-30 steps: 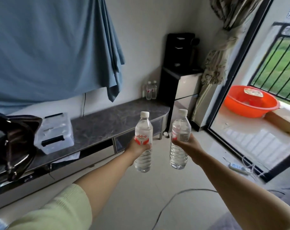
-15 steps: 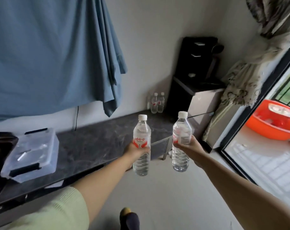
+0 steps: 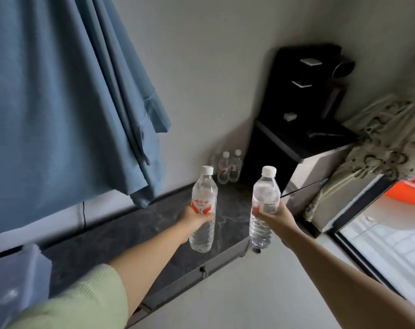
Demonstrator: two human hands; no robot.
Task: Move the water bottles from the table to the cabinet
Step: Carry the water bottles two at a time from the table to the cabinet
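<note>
Left hand (image 3: 194, 218) has its fingers wrapped round the left bottle (image 3: 203, 210) at mid-body, just under the label. Label is white with a red band and red Chinese characters; blurred, so the exact reading is uncertain. White cap, bottle upright, clear water inside.

Right hand (image 3: 276, 216) has its fingers clamped on the right bottle (image 3: 264, 206) at the same height. Its label faces away: red edge plus a white panel of small print, unreadable. Also upright, white cap.

Both bottles are held in the air, side by side with a clear gap between them. The left one sits over the dark marble-pattern bench (image 3: 140, 231); the right one hangs past the bench's angled right corner, over the floor.

Two more bottles (image 3: 229, 168) with the same red-and-white labels stand at the back of the bench, touching each other, against the wall and just beside the black cabinet (image 3: 284, 148).

Open bench surface lies between the held bottles and those two. Blue curtain (image 3: 59, 103) hangs over the bench's left part, its hem near the back edge. A translucent plastic box (image 3: 14, 279) sits at the bench's left end. An orange basin (image 3: 413, 193) shows at the far right.
</note>
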